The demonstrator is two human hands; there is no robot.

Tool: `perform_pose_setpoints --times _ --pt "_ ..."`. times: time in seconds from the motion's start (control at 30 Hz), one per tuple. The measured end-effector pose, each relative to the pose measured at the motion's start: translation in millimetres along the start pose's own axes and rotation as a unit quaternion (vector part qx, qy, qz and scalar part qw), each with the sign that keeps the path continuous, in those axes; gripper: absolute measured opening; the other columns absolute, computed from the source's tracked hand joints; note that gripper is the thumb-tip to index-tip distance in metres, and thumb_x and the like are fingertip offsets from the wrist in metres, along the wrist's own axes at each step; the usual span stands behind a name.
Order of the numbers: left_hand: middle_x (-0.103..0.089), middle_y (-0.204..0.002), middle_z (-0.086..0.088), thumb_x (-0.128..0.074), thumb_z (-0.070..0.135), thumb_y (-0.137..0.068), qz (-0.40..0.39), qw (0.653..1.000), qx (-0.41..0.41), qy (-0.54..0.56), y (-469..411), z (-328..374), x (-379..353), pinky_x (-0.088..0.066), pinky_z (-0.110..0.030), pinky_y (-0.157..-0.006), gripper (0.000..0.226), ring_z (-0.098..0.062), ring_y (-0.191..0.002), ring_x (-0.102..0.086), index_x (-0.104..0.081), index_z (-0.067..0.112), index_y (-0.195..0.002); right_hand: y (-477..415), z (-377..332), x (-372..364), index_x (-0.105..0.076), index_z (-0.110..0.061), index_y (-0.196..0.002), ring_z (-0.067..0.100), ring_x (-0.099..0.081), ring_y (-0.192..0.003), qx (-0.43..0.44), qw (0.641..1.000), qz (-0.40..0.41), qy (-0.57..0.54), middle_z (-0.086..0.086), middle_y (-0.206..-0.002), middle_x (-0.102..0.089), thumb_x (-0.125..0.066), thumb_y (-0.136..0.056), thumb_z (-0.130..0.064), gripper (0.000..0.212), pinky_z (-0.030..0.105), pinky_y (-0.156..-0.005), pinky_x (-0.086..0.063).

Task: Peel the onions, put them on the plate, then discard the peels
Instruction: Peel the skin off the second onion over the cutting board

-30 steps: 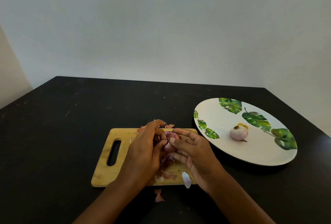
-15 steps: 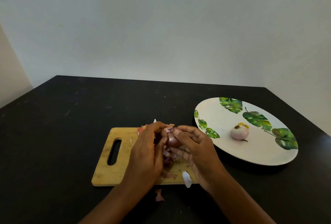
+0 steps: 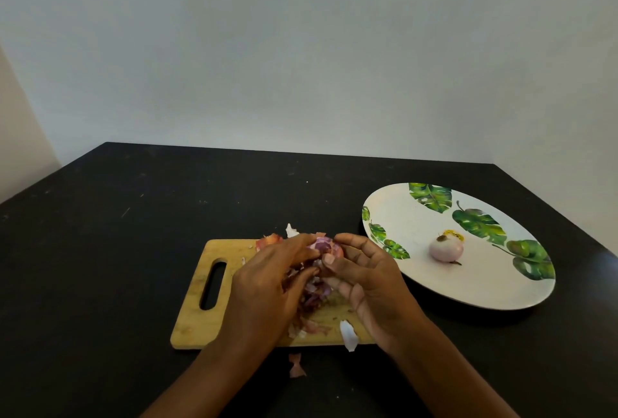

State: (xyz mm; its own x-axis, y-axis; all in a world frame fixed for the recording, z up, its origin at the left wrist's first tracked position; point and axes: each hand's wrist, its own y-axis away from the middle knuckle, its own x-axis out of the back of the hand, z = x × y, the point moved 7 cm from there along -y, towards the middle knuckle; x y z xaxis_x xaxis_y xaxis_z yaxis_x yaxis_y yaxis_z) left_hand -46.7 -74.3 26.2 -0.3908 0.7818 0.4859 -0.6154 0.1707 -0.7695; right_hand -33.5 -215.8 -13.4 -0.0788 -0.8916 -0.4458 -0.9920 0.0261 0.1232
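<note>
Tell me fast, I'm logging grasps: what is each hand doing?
Left hand: closed on the onion, picking at its skin.
Right hand: closed on the same onion.

Matt black table, faintly scuffed. Pale, grainy wooden cutting board, worn at the near right. Papery, dry purple peels on it. Glossy white plate, leaf-printed; the peeled onion looks smooth, slightly shiny.

My two bare hands and forearms

My left hand and right hand wear nothing: no sleeves, no rings.
</note>
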Motion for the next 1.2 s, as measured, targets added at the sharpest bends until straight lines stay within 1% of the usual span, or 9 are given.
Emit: perform_pose_setpoints --times 0.17,0.23,0.33,0.47,0.53,0.63,0.8,1.03,1.2 --pt "-0.061 -0.098 0.012 -0.053 0.035 -0.08 0.028 1.0 -0.001 0.012 -3.1 2.3 5.1 -0.033 0.004 -0.086 0.036 0.005 -0.099 -0.049 -0.05 0.028 -0.115 1.1 -1.1 -0.5 -0.062 -0.007 -0.108 0.026 -0.072 -0.091 0.01 0.999 -0.003 0.037 0.009 -0.097 -0.075 -0.076 -0.061 -0.008 0.049 0.033 -0.07 -0.059" --pt "-0.057 -0.098 0.014 -0.052 0.035 -0.08 0.024 1.0 0.005 0.008 -3.6 1.1 3.6 -0.037 0.004 -0.078 0.034 0.004 -0.096 -0.051 -0.049 0.028 -0.114 1.6 -0.3 -0.8 -0.063 -0.008 -0.108 0.025 -0.072 -0.091 0.015 0.998 0.002 0.066 0.008 -0.098 -0.074 -0.077 -0.063 -0.01 0.048 0.034 -0.073 -0.059" --pt "-0.059 -0.095 0.009 -0.046 0.033 -0.084 -0.009 1.0 0.01 0.002 -0.7 -1.3 -5.8 -0.04 -0.006 -0.07 0.027 0.002 -0.088 -0.052 -0.048 0.029 -0.11 2.2 0.9 0.6 -0.065 -0.011 -0.107 0.024 -0.072 -0.092 0.022 0.995 0.019 0.097 0.008 -0.1 -0.074 -0.077 -0.073 -0.007 0.036 0.039 -0.081 -0.057" --pt "-0.05 -0.087 0.011 -0.041 0.023 -0.084 -0.027 0.999 0.0 0.025 3.0 -1.5 -12.7 -0.048 -0.019 -0.06 0.011 -0.003 -0.079 -0.046 -0.043 0.03 -0.093 4.1 4.7 -1.1 -0.065 -0.01 -0.106 0.022 -0.073 -0.087 0.006 0.995 0.025 0.094 0.008 -0.099 -0.074 -0.072 -0.08 -0.005 0.028 0.034 -0.075 -0.058" --pt "-0.042 -0.085 0.013 -0.045 0.015 -0.083 -0.023 1.0 -0.017 0.004 3.5 -1.0 -14.9 -0.047 -0.021 -0.066 0.014 -0.005 -0.076 -0.042 -0.04 0.027 -0.089 3.9 7.3 -2.3 -0.066 -0.011 -0.106 0.021 -0.073 -0.088 -0.005 0.995 0.032 0.092 0.008 -0.101 -0.074 -0.072 -0.08 -0.008 0.027 0.036 -0.078 -0.059" --pt "-0.038 -0.089 0.01 -0.062 0.009 -0.069 -0.022 0.997 -0.059 -0.047 5.0 3.5 -20.1 -0.039 -0.015 -0.071 0.032 -0.006 -0.079 -0.039 -0.041 0.021 -0.091 3.9 10.8 -3.6 -0.067 -0.012 -0.103 0.021 -0.072 -0.091 -0.02 0.995 0.043 0.092 0.007 -0.099 -0.074 -0.071 -0.081 -0.014 0.022 0.038 -0.082 -0.058" --pt "-0.04 -0.093 0.006 -0.044 0.013 -0.08 -0.004 0.995 -0.097 -0.039 6.6 10.1 -16.7 -0.037 -0.024 -0.092 0.014 -0.011 -0.083 -0.043 -0.042 0.016 -0.093 5.4 15.2 -8.4 -0.067 -0.01 -0.106 0.022 -0.072 -0.091 -0.058 0.997 0.033 0.043 0.008 -0.096 -0.075 -0.07 -0.082 -0.017 0.025 0.033 -0.076 -0.058" --pt "-0.038 -0.089 0.009 -0.043 0.013 -0.079 0.002 0.995 -0.091 -0.029 4.8 9.5 -15.3 -0.034 -0.023 -0.091 0.012 -0.006 -0.081 -0.039 -0.039 0.02 -0.088 8.3 15.3 -10.3 -0.068 -0.009 -0.103 0.021 -0.074 -0.083 -0.07 0.997 0.041 0.016 0.007 -0.088 -0.076 -0.069 -0.084 -0.014 0.02 0.034 -0.075 -0.058" --pt "-0.037 -0.087 0.011 -0.044 0.015 -0.077 -0.003 0.997 -0.079 -0.021 4.5 8.5 -15.6 -0.029 -0.02 -0.096 0.012 -0.007 -0.079 -0.04 -0.038 0.021 -0.087 7.2 15.6 -7.1 -0.067 -0.011 -0.103 0.026 -0.071 -0.092 -0.068 0.995 0.067 0.014 0.011 -0.097 -0.074 -0.071 -0.082 -0.014 0.022 0.036 -0.079 -0.058"
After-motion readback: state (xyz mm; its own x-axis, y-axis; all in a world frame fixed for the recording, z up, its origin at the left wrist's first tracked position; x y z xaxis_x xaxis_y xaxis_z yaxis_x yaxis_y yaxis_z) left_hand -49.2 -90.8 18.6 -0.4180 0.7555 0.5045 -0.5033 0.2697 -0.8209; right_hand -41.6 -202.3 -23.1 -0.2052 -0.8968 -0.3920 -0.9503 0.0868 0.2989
